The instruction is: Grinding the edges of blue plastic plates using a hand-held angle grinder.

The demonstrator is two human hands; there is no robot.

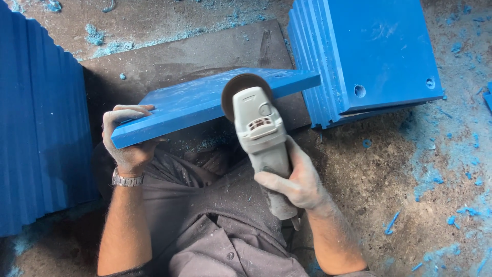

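My left hand (128, 138) grips the near left corner of a blue plastic panel (200, 100), which is held tilted above my lap. A watch sits on that wrist. In my right hand (294, 177) is a grey angle grinder (261, 138), held by its body. Its dark round disc (238, 90) lies against the near edge of the panel, right of the panel's middle. My grey trousers and shirt show below the panel.
A stack of blue panels (376, 51) with drilled holes lies at the upper right. Another row of blue panels (41, 123) stands on edge at the left. A dark board (189, 51) lies under the held panel. Blue shavings (435, 174) litter the dirt floor.
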